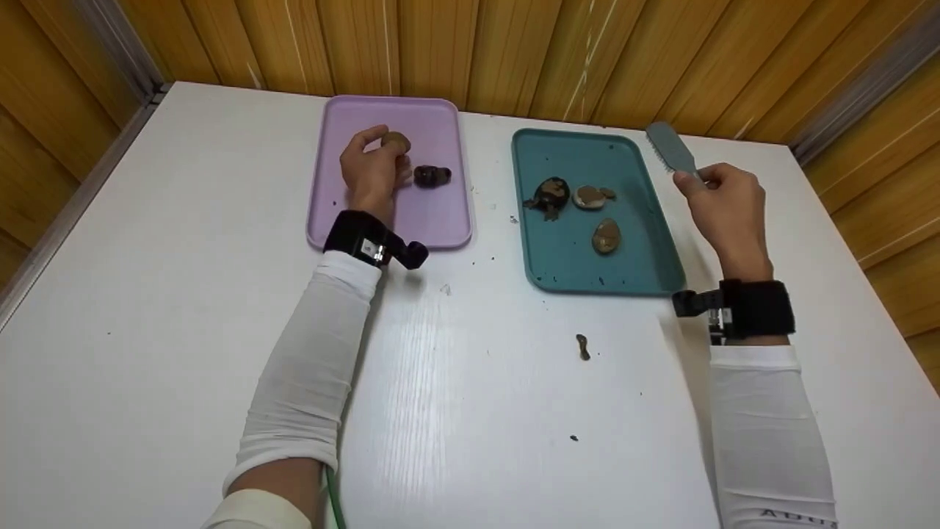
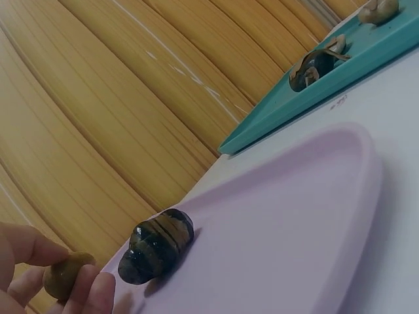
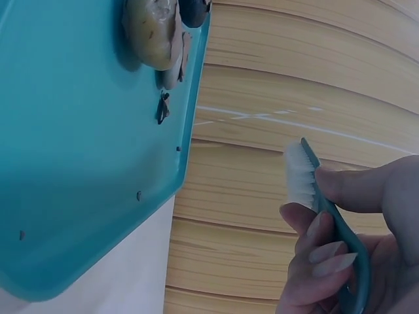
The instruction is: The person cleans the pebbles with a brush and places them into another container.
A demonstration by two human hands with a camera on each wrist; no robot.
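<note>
Head view shows your left hand [image 1: 373,170] over the pale lilac rectangular plastic tray [image 1: 440,220], its fingers [image 2: 91,294] pinching a small tan-brown rounded stone [image 1: 396,141] at the hand's 1 o'clock. Just beside it, at 3 o'clock from your left hand, a dark banded glossy oval stone [image 1: 432,175] lies on the lilac tray; in the left wrist view that dark stone [image 2: 156,244] rests on the tray floor close to your fingertips, apart from them.

Your right hand [image 1: 727,206] hovers past the right edge of the teal rectangular plastic tray [image 1: 565,272], fingers [image 3: 327,252] clenched round the handle of a grey-teal plastic brush with white bristles [image 1: 672,150]; the brush head points to 11 o'clock from the hand, held off the surface.

On the teal tray lie a dark stone wrapped in brown muddy strands [image 1: 551,195], a pale tan flat stone [image 1: 590,197] at its 3 o'clock, and a tan oval stone [image 1: 606,236] nearer you. A small brown scrap [image 1: 582,346] sits on the white surface [image 1: 183,308] at 6 o'clock from the teal tray, among dark specks. Wooden plank walls [image 1: 514,51] stand behind.
</note>
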